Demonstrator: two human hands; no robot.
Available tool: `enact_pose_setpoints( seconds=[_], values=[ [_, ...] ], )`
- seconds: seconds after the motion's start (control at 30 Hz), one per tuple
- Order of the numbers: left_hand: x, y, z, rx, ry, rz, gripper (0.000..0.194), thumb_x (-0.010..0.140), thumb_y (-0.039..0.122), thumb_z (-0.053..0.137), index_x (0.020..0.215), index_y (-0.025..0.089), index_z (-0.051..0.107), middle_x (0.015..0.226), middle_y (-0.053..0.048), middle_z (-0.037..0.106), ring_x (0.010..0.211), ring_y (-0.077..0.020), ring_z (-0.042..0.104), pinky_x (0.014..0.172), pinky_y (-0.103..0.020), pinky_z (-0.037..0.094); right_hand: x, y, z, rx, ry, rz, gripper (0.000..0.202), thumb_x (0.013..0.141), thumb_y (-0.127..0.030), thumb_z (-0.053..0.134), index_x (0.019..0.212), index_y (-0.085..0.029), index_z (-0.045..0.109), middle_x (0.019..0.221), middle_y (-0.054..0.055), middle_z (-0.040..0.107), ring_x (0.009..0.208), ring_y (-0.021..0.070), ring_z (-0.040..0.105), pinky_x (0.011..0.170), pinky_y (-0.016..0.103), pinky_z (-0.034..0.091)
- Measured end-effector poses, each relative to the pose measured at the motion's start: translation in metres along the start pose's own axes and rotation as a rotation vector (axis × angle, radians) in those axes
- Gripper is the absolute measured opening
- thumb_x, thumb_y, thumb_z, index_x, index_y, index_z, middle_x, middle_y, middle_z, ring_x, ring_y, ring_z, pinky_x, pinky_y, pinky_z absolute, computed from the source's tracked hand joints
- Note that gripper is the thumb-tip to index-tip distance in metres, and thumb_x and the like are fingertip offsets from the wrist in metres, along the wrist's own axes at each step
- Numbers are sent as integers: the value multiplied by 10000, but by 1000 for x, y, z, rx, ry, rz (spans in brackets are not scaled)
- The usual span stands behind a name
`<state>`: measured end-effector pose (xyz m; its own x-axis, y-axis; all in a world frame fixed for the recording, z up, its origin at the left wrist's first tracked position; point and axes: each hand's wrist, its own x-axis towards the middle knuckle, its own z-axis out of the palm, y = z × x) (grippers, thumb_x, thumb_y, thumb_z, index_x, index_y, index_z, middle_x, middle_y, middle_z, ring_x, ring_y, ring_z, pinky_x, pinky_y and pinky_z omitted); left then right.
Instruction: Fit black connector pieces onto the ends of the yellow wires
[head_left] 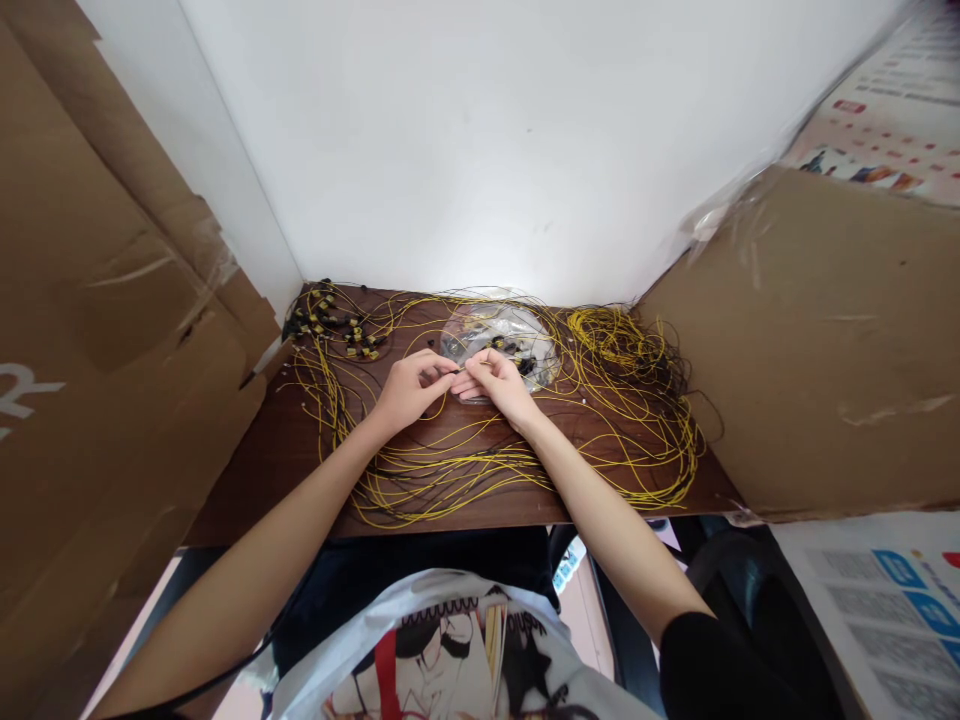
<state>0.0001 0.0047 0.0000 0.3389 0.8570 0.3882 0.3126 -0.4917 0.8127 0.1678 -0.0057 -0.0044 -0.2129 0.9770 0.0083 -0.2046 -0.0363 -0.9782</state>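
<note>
My left hand (pixel 414 386) and my right hand (pixel 496 384) meet over the middle of the brown table. Both pinch a thin yellow-and-black wire (pixel 460 369) between fingertips; its small end is hard to make out. Behind and beneath them lies a clear plastic bag (pixel 536 335) with small black and yellow parts in it. Long yellow wires (pixel 480 465) loop across the table in front of the hands and around to the right, where a tangled coil (pixel 619 340) is piled. At the back left sits a cluster of black connectors with yellow pieces (pixel 360 340).
Cardboard panels stand at the left (pixel 112 300) and right (pixel 825 340) of the brown table (pixel 277 450). A white wall (pixel 480 150) rises behind it. A dark pointed object (pixel 262 362) juts from the left cardboard edge. Printed sheets are at the right.
</note>
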Motion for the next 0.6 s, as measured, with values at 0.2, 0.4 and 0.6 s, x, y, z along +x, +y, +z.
enact_pose_setpoints(
  seconds=[0.2,0.4,0.6],
  values=[
    [0,0,1,-6,-3,-15,206,760,302,602,859,146,691,807,-41,609,651,-112,542,566,-218,439,-1,0,1,-60,-5,-2,401,639,-473,749,784,-155,552,695,29,700,648,116,678,614,210,552],
    [1,0,0,13,1,-4,212,752,284,596,887,153,692,797,-35,615,628,-106,539,576,-226,438,1,1,1,-14,10,13,388,714,-505,682,786,-191,467,650,-5,685,611,119,676,586,223,550],
    [1,1,1,9,11,-14,225,744,283,596,898,148,689,807,-40,637,616,-104,531,583,-230,434,0,-1,2,-12,10,19,371,754,-492,655,800,-197,435,644,-9,681,604,120,677,571,215,547]
  ],
)
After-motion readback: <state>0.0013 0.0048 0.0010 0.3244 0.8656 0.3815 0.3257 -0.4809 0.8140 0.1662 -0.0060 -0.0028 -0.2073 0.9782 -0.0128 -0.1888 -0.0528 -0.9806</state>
